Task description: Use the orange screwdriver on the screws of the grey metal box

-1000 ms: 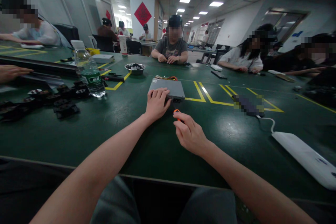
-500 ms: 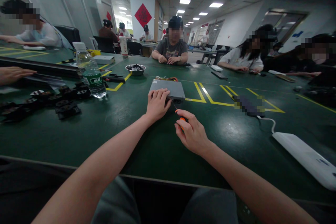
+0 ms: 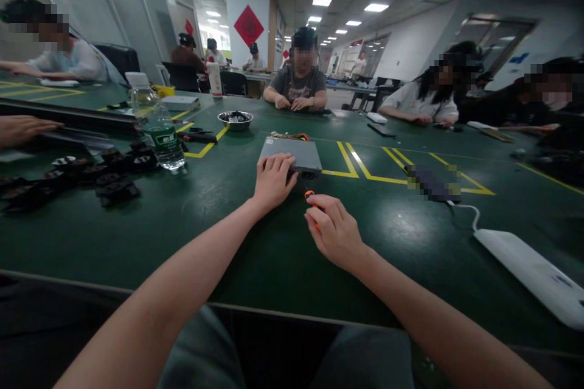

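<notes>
A flat grey metal power supply (image 3: pixel 298 155) lies on the green table, with coloured wires (image 3: pixel 294 137) at its far side and a socket in its near face. My left hand (image 3: pixel 272 181) grips its near left part, fingers over the top and thumb at the near face. My right hand (image 3: pixel 335 228) is closed around the orange-and-black handle of a screwdriver (image 3: pixel 310 194). The thin shaft points up and away at the near face, close to my left thumb. Whether its tip touches a screw is too small to tell.
On the left stand a water bottle (image 3: pixel 159 127) and several black parts (image 3: pixel 116 188). A metal bowl (image 3: pixel 235 124) of small pieces sits beyond. To the right, a dark phone (image 3: pixel 431 182) is cabled to a white power bank (image 3: pixel 524 273). Another person's hand (image 3: pixel 30 130) reaches in at left.
My right fingers have shifted around the screwdriver handle, and its orange collar shows more above them. My left hand and the power supply have stayed in place.
</notes>
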Tool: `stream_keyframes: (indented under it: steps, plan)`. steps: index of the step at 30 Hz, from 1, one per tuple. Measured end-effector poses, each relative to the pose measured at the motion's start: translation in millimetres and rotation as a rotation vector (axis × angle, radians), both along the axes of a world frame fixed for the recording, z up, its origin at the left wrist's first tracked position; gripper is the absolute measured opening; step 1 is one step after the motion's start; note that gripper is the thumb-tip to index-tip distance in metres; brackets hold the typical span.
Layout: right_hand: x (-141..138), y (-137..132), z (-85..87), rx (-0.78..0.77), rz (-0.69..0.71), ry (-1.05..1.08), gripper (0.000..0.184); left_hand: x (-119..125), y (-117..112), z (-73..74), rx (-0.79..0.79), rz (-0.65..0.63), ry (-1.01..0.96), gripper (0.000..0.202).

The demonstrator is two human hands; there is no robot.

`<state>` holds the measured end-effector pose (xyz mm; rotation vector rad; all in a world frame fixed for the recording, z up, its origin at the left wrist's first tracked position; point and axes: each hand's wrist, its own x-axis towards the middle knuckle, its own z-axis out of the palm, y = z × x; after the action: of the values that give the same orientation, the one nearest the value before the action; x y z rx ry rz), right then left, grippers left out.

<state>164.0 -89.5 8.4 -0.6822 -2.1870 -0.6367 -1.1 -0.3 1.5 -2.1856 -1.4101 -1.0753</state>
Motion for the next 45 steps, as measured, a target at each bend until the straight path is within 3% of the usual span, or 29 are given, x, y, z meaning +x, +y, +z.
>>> stream_keyframes:
  steps: [5,11,17,23,28,33,45]
  plan:
    - [-0.4,0.4,-2.6,-0.041,0.052,0.043,0.032,-0.2,-0.3,0.4,-0.001,-0.003,-0.002,0.03]
    - [-1.9,-2.2,3.0,0.008,-0.041,0.084,0.028,-0.1,-0.7,1.0,-0.008,-0.002,-0.005,0.03]
    - [-1.0,-2.5,-0.2,-0.004,0.038,0.037,0.032,0.3,0.0,0.4,-0.01,-0.01,-0.014,0.031]
    - [0.9,0.9,2.3,0.003,-0.057,0.061,0.021,0.4,0.5,-0.1,-0.02,-0.006,-0.018,0.031]
    - [1.0,1.2,1.9,-0.018,0.021,0.011,0.029,0.4,0.0,0.3,-0.007,-0.002,-0.007,0.031]
    - [2.4,1.9,1.1,0.0,-0.037,0.042,0.024,0.0,0.3,0.1,-0.014,-0.004,-0.005,0.031]
    - [1.0,1.2,1.7,-0.017,-0.025,0.024,0.024,0.4,-1.9,1.4,-0.023,-0.008,-0.011,0.031]
